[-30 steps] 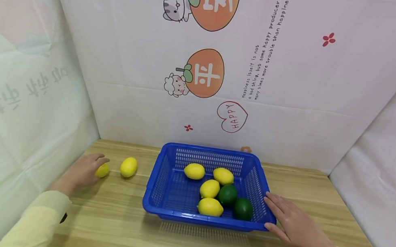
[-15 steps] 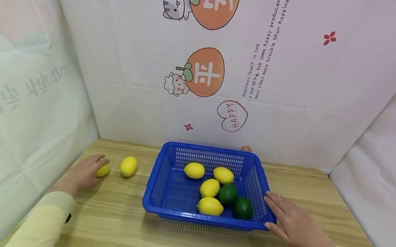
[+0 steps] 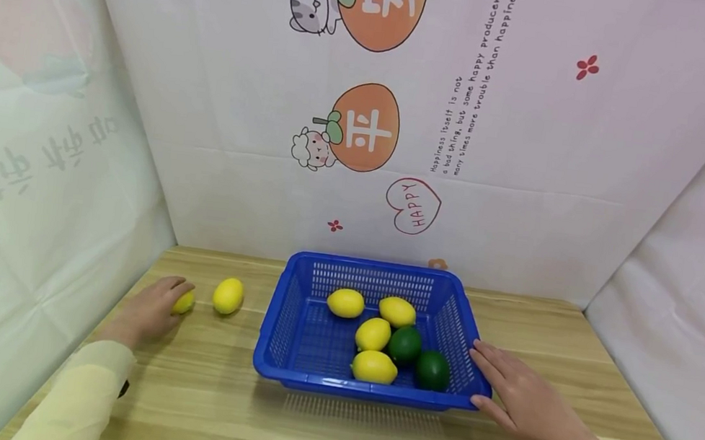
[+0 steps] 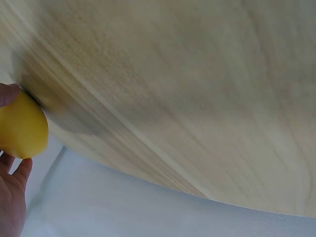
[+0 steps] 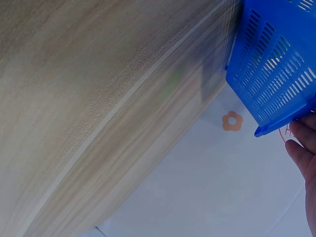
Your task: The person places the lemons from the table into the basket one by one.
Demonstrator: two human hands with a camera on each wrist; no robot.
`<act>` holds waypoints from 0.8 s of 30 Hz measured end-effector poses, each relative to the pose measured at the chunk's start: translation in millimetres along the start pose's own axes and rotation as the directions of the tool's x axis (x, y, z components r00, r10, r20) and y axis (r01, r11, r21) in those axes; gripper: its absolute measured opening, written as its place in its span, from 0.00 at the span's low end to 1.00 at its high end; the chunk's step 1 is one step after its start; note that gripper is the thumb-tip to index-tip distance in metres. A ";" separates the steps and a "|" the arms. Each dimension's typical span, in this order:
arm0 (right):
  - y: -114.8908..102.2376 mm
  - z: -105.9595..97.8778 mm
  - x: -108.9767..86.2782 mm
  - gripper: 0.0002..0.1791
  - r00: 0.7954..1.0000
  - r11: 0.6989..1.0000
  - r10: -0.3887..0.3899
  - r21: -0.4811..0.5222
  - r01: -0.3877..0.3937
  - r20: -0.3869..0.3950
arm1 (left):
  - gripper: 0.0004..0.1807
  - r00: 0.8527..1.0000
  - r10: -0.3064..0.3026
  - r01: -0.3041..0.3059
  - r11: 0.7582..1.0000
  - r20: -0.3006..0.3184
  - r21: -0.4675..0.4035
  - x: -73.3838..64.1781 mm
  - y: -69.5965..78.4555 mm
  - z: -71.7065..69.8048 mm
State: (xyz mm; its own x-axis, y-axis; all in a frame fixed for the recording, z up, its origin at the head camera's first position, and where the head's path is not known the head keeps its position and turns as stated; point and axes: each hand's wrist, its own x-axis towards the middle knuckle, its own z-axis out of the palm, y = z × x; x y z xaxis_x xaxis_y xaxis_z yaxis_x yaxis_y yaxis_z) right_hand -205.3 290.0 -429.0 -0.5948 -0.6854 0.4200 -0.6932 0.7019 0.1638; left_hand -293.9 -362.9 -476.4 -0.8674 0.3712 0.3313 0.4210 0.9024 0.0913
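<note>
At the left of the table my left hand holds a yellow lemon, the thumb on one side and fingertips on the other in the left wrist view. From the head, the hand covers most of that fruit. A second lemon lies just to its right. My right hand rests its extended fingers against the right rim of a blue plastic basket, with the thumb by the front corner. Inside the basket are several lemons and two dark green round fruits.
The wooden table runs back to a white printed cloth hung behind it. More white cloth closes off the left and right sides. The basket stands near the middle, toward the back.
My left forearm has shifted slightly to the right, while its hand stays at the lemon. The right hand and the basket have stayed in place.
</note>
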 end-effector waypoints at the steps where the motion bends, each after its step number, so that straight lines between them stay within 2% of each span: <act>1: 0.0 -0.1 0.0 0.33 1.000 1.000 0.002 -0.001 -0.002 0.001 | 0.29 1.000 0.001 -0.001 1.000 -0.002 0.002 0.1 0.4 -0.2; 9: -0.1 -1.1 0.7 0.33 1.000 1.000 0.009 -0.001 -0.009 0.012 | 0.27 1.000 0.006 -0.005 1.000 -0.005 0.016 0.9 6.8 -6.1; 20: -0.1 -1.1 0.6 0.33 1.000 1.000 0.001 0.008 -0.001 0.003 | 0.28 1.000 0.021 -0.021 0.999 -0.009 0.025 0.3 3.8 -5.4; 24: -0.3 -1.6 1.0 0.34 1.000 1.000 -0.005 0.006 0.005 0.004 | 0.27 0.999 0.032 -0.031 0.999 -0.021 0.015 -0.7 5.4 -9.6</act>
State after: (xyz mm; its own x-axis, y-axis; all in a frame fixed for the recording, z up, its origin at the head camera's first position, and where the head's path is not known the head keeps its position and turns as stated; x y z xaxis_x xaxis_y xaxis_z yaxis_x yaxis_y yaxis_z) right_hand -205.0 289.4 -427.2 -0.5930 -0.6897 0.4156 -0.6985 0.6974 0.1606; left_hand -288.5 -360.4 -467.1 -0.8480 0.3951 0.3533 0.4442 0.8934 0.0670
